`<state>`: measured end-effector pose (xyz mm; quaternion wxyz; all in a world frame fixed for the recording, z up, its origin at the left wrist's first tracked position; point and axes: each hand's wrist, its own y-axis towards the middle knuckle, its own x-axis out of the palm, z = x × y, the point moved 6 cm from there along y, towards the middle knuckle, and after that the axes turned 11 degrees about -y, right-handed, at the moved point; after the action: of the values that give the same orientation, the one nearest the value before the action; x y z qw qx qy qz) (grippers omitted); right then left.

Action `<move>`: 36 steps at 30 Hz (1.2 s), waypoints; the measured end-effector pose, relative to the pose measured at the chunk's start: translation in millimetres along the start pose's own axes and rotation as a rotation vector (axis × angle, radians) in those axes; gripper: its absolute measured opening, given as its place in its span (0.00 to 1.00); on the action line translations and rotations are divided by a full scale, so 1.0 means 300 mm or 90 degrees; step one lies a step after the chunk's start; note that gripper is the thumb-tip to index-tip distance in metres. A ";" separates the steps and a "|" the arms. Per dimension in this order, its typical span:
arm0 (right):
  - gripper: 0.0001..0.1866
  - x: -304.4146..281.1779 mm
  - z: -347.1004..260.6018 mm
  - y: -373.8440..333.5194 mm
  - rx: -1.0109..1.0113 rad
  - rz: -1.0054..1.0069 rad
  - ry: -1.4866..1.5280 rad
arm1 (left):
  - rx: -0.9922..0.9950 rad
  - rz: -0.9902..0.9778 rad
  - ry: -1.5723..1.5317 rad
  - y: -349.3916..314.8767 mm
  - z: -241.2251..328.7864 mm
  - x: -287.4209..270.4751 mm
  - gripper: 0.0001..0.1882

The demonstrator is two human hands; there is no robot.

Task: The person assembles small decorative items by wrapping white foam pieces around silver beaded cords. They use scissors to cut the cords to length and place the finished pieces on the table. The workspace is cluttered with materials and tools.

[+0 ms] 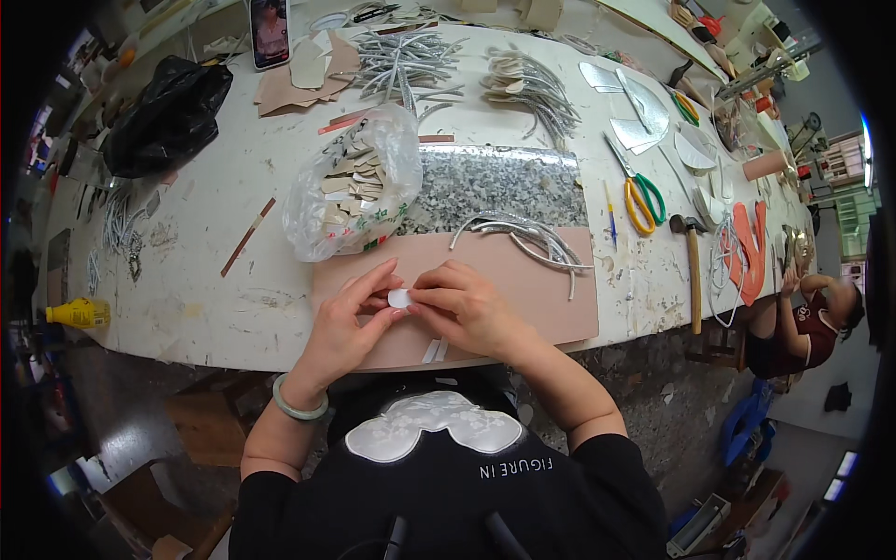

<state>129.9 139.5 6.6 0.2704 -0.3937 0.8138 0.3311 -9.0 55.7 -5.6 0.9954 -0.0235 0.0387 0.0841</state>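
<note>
Between my two hands, just above the front of a pinkish-tan board (pixel 560 308), is a small white rounded piece (pixel 399 298). My left hand (pixel 347 313) pinches it between thumb and fingers from the left. My right hand (pixel 464 301) grips its right edge with closed fingertips, which hide part of it. Below my right hand, two narrow white strips (pixel 435 351) lie at the board's front edge. A clear plastic bag (pixel 303 210) full of cream and silver cut pieces (pixel 355 182) stands beyond my left hand. Several thin silver straps (pixel 527 238) rest beyond my right hand.
A speckled stone slab (pixel 495 182) lies behind the board. Scissors (pixel 639 191), a hammer (pixel 693 271) and orange-red pieces (pixel 749 252) are at the right. Bundles of silver straps (pixel 401 65) and a phone (pixel 270 33) stand at the back. Another person (pixel 807 327) sits at far right.
</note>
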 end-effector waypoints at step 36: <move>0.09 -0.074 -0.025 -0.059 -0.002 0.103 -0.128 | 0.151 0.116 0.193 -0.017 0.125 0.026 0.15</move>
<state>155.2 135.9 21.2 0.3220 -0.2919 0.8113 0.3911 2.3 54.0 31.2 0.9623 0.0848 0.1994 0.1644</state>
